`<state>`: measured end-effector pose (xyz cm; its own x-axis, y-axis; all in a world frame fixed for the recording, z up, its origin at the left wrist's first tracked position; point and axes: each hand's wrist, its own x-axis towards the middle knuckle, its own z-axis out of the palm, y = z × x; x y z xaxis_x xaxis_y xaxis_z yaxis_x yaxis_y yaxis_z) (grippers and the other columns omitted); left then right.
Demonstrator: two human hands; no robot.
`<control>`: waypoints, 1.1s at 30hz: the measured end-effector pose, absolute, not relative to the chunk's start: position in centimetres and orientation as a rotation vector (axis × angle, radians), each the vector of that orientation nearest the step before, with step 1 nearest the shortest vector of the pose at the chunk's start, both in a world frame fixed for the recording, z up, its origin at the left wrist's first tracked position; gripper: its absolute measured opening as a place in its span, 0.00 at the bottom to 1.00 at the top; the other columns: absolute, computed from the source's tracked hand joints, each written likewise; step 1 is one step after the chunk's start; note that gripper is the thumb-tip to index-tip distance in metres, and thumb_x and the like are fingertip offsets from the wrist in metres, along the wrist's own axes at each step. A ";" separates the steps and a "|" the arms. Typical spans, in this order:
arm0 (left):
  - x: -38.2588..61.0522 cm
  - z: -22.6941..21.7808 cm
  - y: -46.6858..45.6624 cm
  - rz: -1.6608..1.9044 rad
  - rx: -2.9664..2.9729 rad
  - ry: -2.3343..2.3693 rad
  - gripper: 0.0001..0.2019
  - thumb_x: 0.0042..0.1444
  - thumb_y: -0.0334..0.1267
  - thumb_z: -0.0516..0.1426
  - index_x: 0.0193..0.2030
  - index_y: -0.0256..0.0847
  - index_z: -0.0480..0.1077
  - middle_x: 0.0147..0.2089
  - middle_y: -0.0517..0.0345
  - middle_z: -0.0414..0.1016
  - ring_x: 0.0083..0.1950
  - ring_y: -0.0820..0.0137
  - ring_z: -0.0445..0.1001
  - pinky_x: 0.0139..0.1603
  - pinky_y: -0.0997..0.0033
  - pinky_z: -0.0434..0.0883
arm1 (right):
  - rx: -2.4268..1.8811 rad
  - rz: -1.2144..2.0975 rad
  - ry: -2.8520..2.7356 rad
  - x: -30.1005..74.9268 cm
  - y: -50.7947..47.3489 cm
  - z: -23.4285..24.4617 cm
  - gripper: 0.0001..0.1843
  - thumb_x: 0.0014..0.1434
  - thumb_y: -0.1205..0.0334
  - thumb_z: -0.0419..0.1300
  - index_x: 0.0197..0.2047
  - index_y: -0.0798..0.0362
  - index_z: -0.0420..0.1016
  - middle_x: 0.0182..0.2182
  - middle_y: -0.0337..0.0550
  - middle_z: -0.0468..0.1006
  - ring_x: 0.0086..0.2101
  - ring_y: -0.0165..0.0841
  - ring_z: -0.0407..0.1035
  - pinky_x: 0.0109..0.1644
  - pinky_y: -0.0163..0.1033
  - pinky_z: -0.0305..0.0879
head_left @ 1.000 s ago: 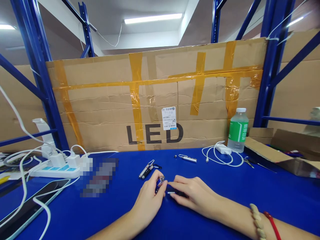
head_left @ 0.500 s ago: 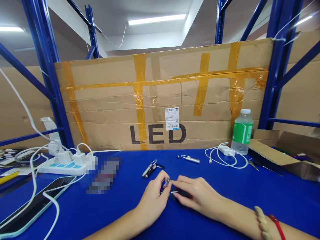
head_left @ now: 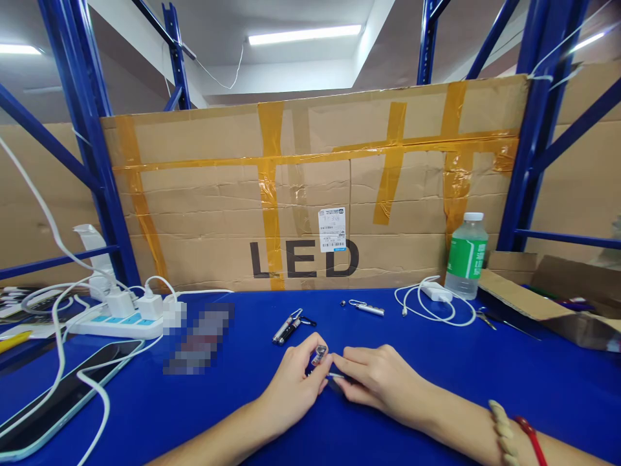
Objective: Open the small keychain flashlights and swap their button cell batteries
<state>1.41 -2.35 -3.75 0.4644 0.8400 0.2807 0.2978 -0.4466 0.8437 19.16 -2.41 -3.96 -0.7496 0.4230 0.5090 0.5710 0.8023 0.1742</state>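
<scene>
My left hand rests on the blue table and pinches a small keychain flashlight by its silver head. My right hand lies close beside it, fingers closed on a small dark part with a thin silver piece at its tip. The two hands nearly touch. Two more small flashlights lie just beyond my left hand, and a silver one lies further back.
A taped cardboard sheet marked LED stands behind the table. At the left are a power strip with chargers, white cables and a phone. At the right are a water bottle, a white charger cable and an open cardboard box.
Both hands have stayed together at the table's middle, the fingers shifting slightly on the small flashlight parts. The view has swung a little.
</scene>
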 end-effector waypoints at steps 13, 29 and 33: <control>1.5 -4.3 -2.1 0.918 1.977 0.914 0.13 0.60 0.43 0.47 0.27 0.40 0.53 0.20 0.68 0.54 0.21 0.77 0.57 0.24 0.77 0.56 | -0.770 -0.358 -2.448 18.9 -2.3 -3.9 0.19 0.63 0.64 0.43 0.27 0.56 0.70 0.20 0.37 0.66 0.18 0.23 0.56 0.20 0.32 0.45; 1.3 -3.5 -3.0 0.776 2.009 0.942 0.11 0.62 0.46 0.43 0.34 0.42 0.52 0.23 0.68 0.55 0.25 0.75 0.53 0.28 0.75 0.54 | -0.788 -0.231 -2.179 19.7 -1.4 -4.0 0.18 0.65 0.60 0.44 0.43 0.58 0.73 0.24 0.41 0.69 0.22 0.25 0.61 0.25 0.29 0.58; 1.3 -3.5 -3.0 0.740 2.118 0.953 0.10 0.62 0.45 0.41 0.35 0.42 0.53 0.24 0.66 0.59 0.26 0.73 0.58 0.31 0.73 0.56 | -0.795 -0.154 -2.181 19.5 -1.7 -4.0 0.18 0.65 0.59 0.44 0.43 0.57 0.73 0.25 0.41 0.69 0.23 0.25 0.63 0.27 0.29 0.60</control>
<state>1.27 -3.00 -3.47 0.5682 0.7951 0.2120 0.4023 -0.4931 0.7714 19.49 -1.72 -4.02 -0.4890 0.4919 0.7203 0.5882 0.7958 -0.1442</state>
